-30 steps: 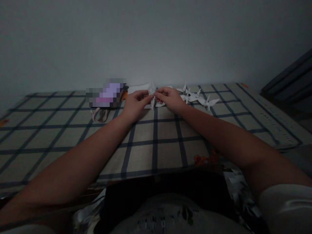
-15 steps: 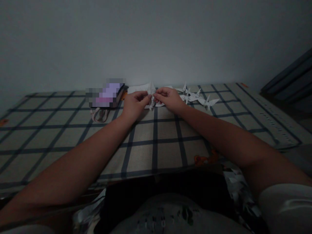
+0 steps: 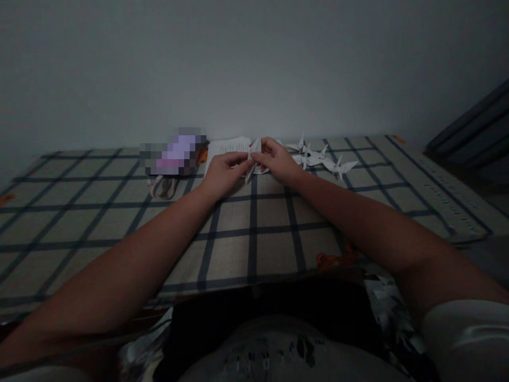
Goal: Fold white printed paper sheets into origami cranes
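At the centre, folded paper [image 3: 256, 144]: we held a thin white piece, creased and narrow, tapering to points above and below, upright over the far part of the table.
Left hand [image 3: 222, 172]: we had its thumb and fingers pinched almost closed on the piece's left side.
Right hand [image 3: 278, 162]: we kept its fingers curled, thumb and forefinger closed on the right side.
Printed sheets [image 3: 228, 146]: flat white paper with lines of text lay behind our left hand.
Paper cranes [image 3: 316, 157]: we had sharp-winged white ones clustered just beyond our right hand.
Lilac-faced slab [image 3: 178, 151]: its surface was pixelated to us; a pale cord loop [image 3: 164, 188] lay at its near end.
Tablecloth [image 3: 274, 212]: we saw woven beige fabric, dark-blue checks, orange motifs and lettering at right.
Wall [image 3: 254, 69]: plain, grey and dim, it rose behind.
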A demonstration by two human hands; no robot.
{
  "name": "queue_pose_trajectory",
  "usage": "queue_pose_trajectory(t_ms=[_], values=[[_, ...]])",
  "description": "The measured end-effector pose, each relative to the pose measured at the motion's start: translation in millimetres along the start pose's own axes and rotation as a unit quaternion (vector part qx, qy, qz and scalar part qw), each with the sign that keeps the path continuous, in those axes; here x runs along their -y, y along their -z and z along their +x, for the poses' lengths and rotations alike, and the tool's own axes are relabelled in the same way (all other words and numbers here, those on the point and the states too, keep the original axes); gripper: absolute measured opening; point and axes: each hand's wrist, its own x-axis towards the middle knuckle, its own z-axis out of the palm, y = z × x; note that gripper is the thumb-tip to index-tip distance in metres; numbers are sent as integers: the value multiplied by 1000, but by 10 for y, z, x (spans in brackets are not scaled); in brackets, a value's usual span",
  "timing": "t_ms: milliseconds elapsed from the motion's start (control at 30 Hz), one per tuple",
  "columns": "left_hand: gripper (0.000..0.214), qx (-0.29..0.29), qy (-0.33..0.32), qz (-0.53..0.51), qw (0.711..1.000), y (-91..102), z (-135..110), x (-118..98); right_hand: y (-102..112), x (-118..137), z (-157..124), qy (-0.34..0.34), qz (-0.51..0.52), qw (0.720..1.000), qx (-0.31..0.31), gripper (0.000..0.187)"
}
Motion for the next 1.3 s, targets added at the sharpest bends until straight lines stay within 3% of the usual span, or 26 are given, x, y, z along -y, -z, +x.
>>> queue_pose_trajectory(t_ms=[300, 433, 567, 800, 1033, 1300], values=[[39, -4, 77, -132, 988, 0, 25, 26, 82, -115, 49, 5, -44, 999, -26, 20], [41, 2, 67, -92, 994, 9, 33, 56, 86, -154, 53, 45, -60, 997, -7, 33], [45, 17, 65, -54, 996, 31, 24, 20, 115, -104, 20, 50, -63, 996, 49, 27], [42, 57, 88, -60, 993, 81, 16, -73, 121, -72, 6, 54, -45, 997, 39, 24], [40, 34, 100, -36, 994, 105, 31, -82, 93, -44, -2, -1, -18, 998, 57, 28], [40, 10, 129, -31, 991, 52, -2, -113, 88, -55, 13, -19, -4, 1000, 17, 22]])
